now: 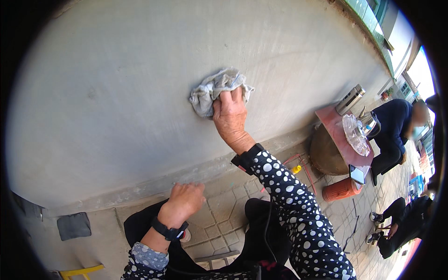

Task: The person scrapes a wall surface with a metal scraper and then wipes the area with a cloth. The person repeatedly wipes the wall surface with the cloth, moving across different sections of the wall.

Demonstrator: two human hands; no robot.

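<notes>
A crumpled grey-white cloth (219, 84) is pressed against the pale plastered wall (140, 91). My right hand (231, 115) grips the cloth from below, its fingertips partly buried in the folds. Lower down, my left hand (185, 200) hangs over my lap in front of the wall's base. Its fingers are bent, and I see nothing in it, though the palm side is hidden. Both wrists wear black straps.
At right, a red-topped table (329, 122) carries a steel flask (350, 99), glass dish (353, 133), kettle (369, 120) and phone (357, 174). Beside it stand an orange bin (339, 189) and a seated person (392, 122); another person (406, 224) sits nearer. A red hose (310, 178) lies on the paving.
</notes>
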